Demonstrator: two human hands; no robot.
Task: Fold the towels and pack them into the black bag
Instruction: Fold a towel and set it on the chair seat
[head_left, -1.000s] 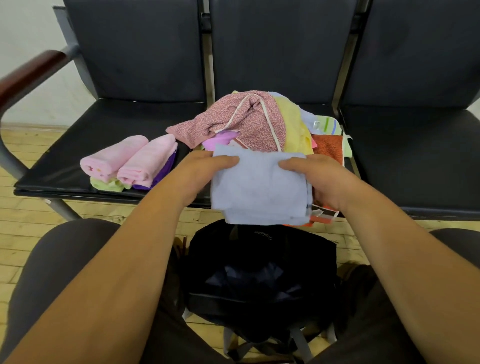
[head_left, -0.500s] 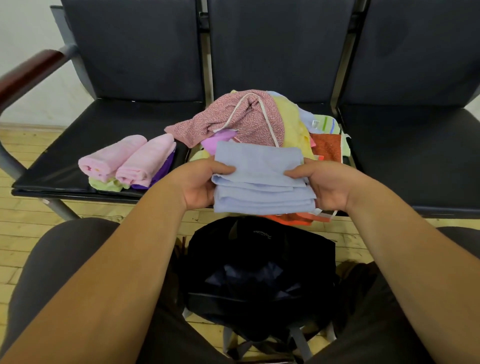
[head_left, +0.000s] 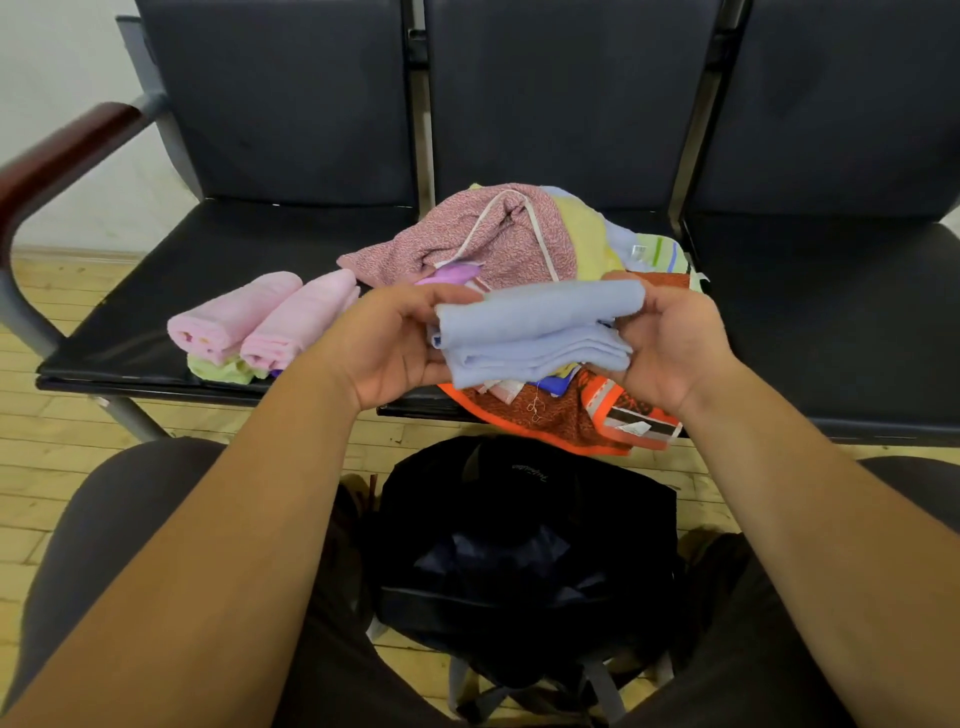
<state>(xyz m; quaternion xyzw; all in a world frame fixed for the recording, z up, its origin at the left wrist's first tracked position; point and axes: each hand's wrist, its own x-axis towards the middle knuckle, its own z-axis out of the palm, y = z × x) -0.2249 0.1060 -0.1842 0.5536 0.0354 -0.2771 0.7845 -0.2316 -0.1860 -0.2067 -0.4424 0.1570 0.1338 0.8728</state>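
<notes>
On the left-hand black padded seat (head_left: 171, 312) lie two rolled pink terry towels (head_left: 234, 317), side by side and touching. They rest on one folded pale green towel (head_left: 221, 368), with a sliver of purple cloth showing beneath the right roll.

The left hand (head_left: 395, 343) has its fingers curled round the left end of one folded light blue towel (head_left: 535, 332), palm turned towards the camera. The right hand (head_left: 670, 348) grips the towel's other end the same way. The hands are apart, with the towel spanning the gap between them, held in the air just in front of the middle seat.

Behind and beneath the blue towel sits one loose heap of unfolded towels (head_left: 493, 234): speckled pink on top, then yellow, striped and an orange one (head_left: 561, 421) hanging over the seat edge. How many are in the heap cannot be told.

One black fabric bag (head_left: 524, 545) stands open on the wooden floor (head_left: 41, 467) below the hands, between the person's knees.
</notes>
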